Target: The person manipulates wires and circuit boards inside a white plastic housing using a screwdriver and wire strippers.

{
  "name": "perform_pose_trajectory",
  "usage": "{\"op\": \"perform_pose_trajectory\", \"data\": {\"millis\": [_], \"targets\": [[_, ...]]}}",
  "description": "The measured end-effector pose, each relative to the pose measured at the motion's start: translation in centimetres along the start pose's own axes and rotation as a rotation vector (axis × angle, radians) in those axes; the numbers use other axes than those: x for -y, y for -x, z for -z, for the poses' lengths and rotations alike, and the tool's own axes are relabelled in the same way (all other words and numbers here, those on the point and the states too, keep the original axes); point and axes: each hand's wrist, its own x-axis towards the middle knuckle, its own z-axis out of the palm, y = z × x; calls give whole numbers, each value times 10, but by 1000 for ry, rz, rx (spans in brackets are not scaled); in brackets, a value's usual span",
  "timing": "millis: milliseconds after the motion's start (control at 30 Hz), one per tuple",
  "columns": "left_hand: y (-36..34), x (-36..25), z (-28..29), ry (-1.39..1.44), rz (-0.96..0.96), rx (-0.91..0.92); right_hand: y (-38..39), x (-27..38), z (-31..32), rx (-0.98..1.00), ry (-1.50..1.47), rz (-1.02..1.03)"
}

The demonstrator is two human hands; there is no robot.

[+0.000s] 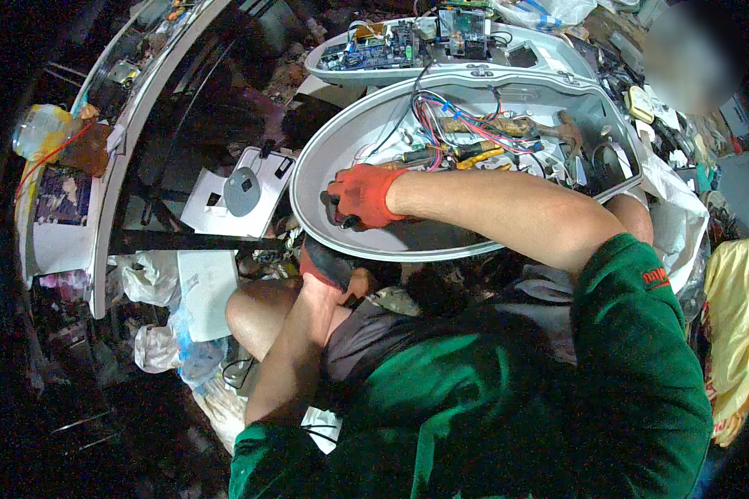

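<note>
A large grey oval casing (308, 191) lies open across my lap, its hinged lid (329, 76) folded back. My right hand (364, 196), in a red glove, reaches into the casing's left end. Its fingers are curled around something dark that I cannot make out. Just below the near left rim is my left hand (326, 264), in a red and black glove; its fingers are hidden. Inside the casing lie a hammer (567, 133), a screwdriver (416, 155), yellow-handled pliers (480, 158) and a bundle of coloured wires (429, 112).
Green and blue circuit boards (374, 51) sit in the lid. To the left are a grey rounded device (242, 191) on a white panel (204, 208), plastic bags (154, 345) and a long curved frame (112, 224). A yellow sack (732, 316) stands at the right.
</note>
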Motion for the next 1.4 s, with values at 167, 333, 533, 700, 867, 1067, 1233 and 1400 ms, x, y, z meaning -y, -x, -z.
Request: {"op": "perform_pose_trajectory", "data": {"millis": [167, 333, 533, 700, 867, 1067, 1233, 1400], "targets": [[2, 1, -4, -19, -30, 2, -8, -2, -7, 63, 18, 18], [5, -1, 7, -65, -8, -104, -37, -3, 2, 402, -22, -199], [5, 11, 43, 24, 77, -178, -35, -6, 24, 447, -233, -242], [7, 4, 15, 1197, 402, -43, -21, -11, 7, 289, -84, -107], [5, 3, 8, 1423, 480, -7, -8, -4, -1, 21, -24, 119], [-2, 7, 14, 386, 205, 85, -31, -2, -3, 352, -75, -163], [-5, 7, 11, 767, 332, 125, -25, -5, -8, 365, -120, -259], [-15, 15, 53, -43, 92, 277, -28, 1, 20, 443, -256, -294]]}}
